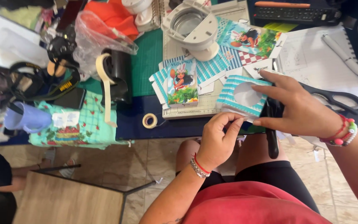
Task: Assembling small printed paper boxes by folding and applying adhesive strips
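Head view, centre right of frame: I see the striped card cutout [245, 97] at the tabletop [179, 124] edge, long axis left-right. My left hand [216, 141] pinches its lower edge from below; my right hand [299, 110] clamps its right end, equally near.

Left hand [216, 141]: wrist carries a thin red cord and a silver beaded bracelet. Right hand [301, 110]: wrist carries a red cord plus pink, white and green beaded bracelets. Arms bare. Clothing: red top, black shorts.
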